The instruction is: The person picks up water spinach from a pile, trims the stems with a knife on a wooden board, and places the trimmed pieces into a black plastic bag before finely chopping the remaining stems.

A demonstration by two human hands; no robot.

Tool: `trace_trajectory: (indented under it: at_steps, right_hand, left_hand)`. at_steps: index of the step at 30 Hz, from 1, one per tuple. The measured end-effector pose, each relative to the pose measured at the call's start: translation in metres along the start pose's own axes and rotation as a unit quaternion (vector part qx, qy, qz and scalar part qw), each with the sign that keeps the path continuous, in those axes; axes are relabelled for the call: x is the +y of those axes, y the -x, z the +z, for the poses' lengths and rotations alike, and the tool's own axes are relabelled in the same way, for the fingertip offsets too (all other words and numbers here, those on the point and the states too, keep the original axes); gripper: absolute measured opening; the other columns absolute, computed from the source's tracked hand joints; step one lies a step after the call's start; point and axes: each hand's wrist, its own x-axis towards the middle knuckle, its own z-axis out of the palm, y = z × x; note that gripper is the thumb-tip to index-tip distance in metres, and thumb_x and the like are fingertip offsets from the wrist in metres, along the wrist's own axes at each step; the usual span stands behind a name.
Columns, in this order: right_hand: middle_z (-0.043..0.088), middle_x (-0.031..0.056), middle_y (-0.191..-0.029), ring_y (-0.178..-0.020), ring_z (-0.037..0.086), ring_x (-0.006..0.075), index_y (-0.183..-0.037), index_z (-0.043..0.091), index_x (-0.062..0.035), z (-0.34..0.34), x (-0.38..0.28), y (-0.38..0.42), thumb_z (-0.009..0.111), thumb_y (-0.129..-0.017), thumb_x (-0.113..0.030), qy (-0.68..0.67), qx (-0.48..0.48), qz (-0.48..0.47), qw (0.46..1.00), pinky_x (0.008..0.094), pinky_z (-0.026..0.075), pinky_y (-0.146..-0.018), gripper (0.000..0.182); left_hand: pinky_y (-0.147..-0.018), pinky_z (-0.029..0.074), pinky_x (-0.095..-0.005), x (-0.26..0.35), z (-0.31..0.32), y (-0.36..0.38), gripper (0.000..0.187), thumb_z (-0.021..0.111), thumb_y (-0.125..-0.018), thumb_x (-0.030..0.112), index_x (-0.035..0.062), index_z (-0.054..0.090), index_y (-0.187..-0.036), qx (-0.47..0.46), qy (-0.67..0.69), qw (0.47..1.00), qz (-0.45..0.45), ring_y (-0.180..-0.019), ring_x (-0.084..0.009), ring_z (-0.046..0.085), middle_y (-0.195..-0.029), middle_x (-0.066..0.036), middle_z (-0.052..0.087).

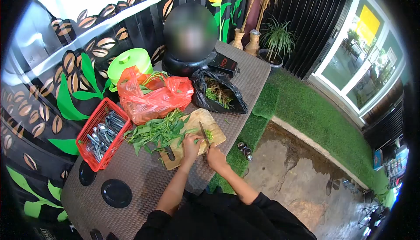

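1. Nearest the camera, the right hand (pixel 216 154) is clenched around the handle of a knife (pixel 204 133), blade pointing to 12 o'clock over the board (pixel 197 122).
2. At 9 o'clock of it, just beside, the left hand (pixel 191 144) presses down on the greens (pixel 159 131), fingers curled over the stems at the blade.
3. Judging by the small chopped heap (pixel 209 135) at 3 o'clock of the knife, cutting is only begun: most of the greens lie whole, spilling off the board's 9 o'clock edge onto the table (pixel 140 179).
4. More greens seem to wait in the red bag (pixel 151 95) at 11 o'clock; the black bag (pixel 218 92) at 1 o'clock holds stringy green scraps or roots, I cannot tell which.
5. Further out: a red basket (pixel 103 130) of spoons at 9 o'clock, a green pot (pixel 129 63) beyond, black lids (pixel 116 193) at 7 o'clock.
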Motion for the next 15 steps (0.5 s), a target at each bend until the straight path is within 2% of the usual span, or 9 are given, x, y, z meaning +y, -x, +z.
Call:
trace_trajectory:
  at_steps: [2, 4, 8, 12, 15]
  right_hand:
    - [0.063, 0.0286, -0.082, -0.078, 0.062, 0.0462, -0.105, 0.042, 0.0043, 0.006, -0.007, -0.002, 0.04, -0.094, -0.027, -0.014, 0.001, 0.023, 1.0, 0.0534, 0.049, -0.069, 0.033]
    - [0.063, 0.0281, -0.081, -0.077, 0.062, 0.0452, -0.106, 0.041, 0.0037, 0.012, -0.007, -0.013, 0.04, -0.094, -0.027, -0.024, 0.027, -0.002, 0.999, 0.0536, 0.05, -0.068, 0.033]
    - [0.063, 0.028, -0.08, -0.077, 0.063, 0.044, -0.106, 0.04, 0.0037, -0.001, -0.01, -0.016, 0.041, -0.093, -0.025, -0.022, 0.011, -0.007, 1.0, 0.0529, 0.05, -0.068, 0.032]
    - [0.062, 0.0289, -0.081, -0.078, 0.063, 0.0436, -0.107, 0.042, 0.0035, 0.01, -0.012, -0.009, 0.042, -0.093, -0.025, -0.009, -0.009, 0.035, 0.999, 0.052, 0.051, -0.068, 0.032]
    - [0.063, 0.0277, -0.079, -0.076, 0.064, 0.0424, -0.113, 0.04, 0.005, 0.013, -0.006, -0.021, 0.042, -0.093, -0.025, -0.013, 0.022, -0.008, 1.0, 0.0508, 0.051, -0.065, 0.036]
  left_hand:
    - [-0.076, 0.044, -0.0391, 0.001, -0.002, 0.001, 0.009, 0.07, -0.07, 0.004, 0.0013, 0.068, -0.079, 0.001, -0.031, 0.999, 0.023, -0.086, -0.0295, 0.054, -0.082, -0.012, 0.061]
    - [-0.077, 0.044, -0.0389, 0.005, -0.002, 0.002, 0.01, 0.07, -0.072, 0.005, 0.001, 0.068, -0.08, -0.001, -0.061, 0.997, 0.046, -0.086, -0.0294, 0.053, -0.083, -0.012, 0.061]
    - [-0.079, 0.043, -0.0388, 0.013, -0.004, 0.008, 0.011, 0.066, -0.075, 0.007, -0.001, 0.068, -0.083, 0.002, -0.073, 0.995, 0.069, -0.089, -0.0291, 0.052, -0.085, -0.012, 0.061]
    - [-0.081, 0.043, -0.039, 0.012, -0.004, 0.01, 0.013, 0.065, -0.077, 0.007, -0.0025, 0.067, -0.084, 0.015, -0.084, 0.993, 0.086, -0.091, -0.0289, 0.052, -0.087, -0.012, 0.061]
    - [-0.082, 0.043, -0.0389, 0.018, -0.007, 0.013, 0.014, 0.064, -0.077, 0.007, -0.0024, 0.068, -0.086, 0.007, -0.099, 0.991, 0.09, -0.091, -0.0286, 0.052, -0.088, -0.012, 0.061]
